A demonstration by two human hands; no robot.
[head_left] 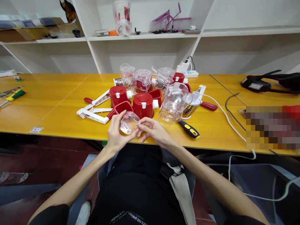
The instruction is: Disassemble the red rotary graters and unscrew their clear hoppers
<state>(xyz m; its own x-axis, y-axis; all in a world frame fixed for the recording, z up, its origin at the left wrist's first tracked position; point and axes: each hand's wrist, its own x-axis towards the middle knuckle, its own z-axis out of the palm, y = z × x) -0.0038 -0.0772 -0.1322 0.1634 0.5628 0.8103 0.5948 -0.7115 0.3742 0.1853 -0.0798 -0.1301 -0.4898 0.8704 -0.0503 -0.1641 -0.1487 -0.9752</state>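
My left hand [117, 132] is closed around the rim of a round clear plastic cup [128, 123], raised just above the table's front edge. At the cup's right side, the fingertips of my right hand [153, 130] pinch at a small spot on its edge. Whether a tiny part sits between those fingertips is too small to tell. Directly behind the cup stand red plastic housings [143, 105] with white clips, and a red hopper [123, 107] joined to a white-and-red handle frame [96, 114].
Clear containers [172, 101] and a perforated grater drum [188, 110] crowd the table's middle. A black-and-yellow screwdriver handle [190, 129] lies right of my hands. White cable [225, 112] runs off the right front edge. Green-handled tool [16, 95] rests far left; white shelves [145, 37] rise behind.
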